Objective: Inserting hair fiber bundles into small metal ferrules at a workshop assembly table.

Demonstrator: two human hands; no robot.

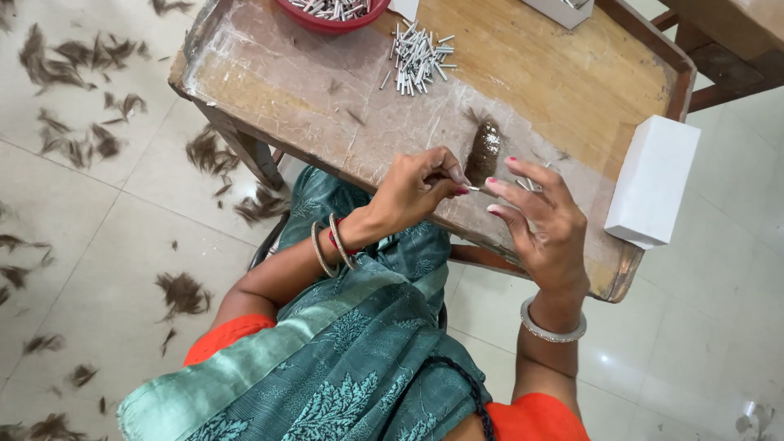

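Observation:
My left hand (416, 188) is pinched at the fingertips on a thin small metal tube (476, 189), just over the near edge of the worn wooden table (269, 90). My right hand (543, 224) is beside it with fingers spread, and a few short metal tubes (528, 184) rest between its thumb and fingers. The fingertips of both hands nearly touch. A dark brown tuft of hair (483, 151) lies on the table just beyond them. A loose pile of silver metal tubes (418, 57) lies farther back.
A red bowl (327, 18) with more tubes stands at the table's far edge. A white box (653, 180) sits at the right end, and another white box (563, 10) at the back. Several hair tufts (184, 292) litter the tiled floor on the left.

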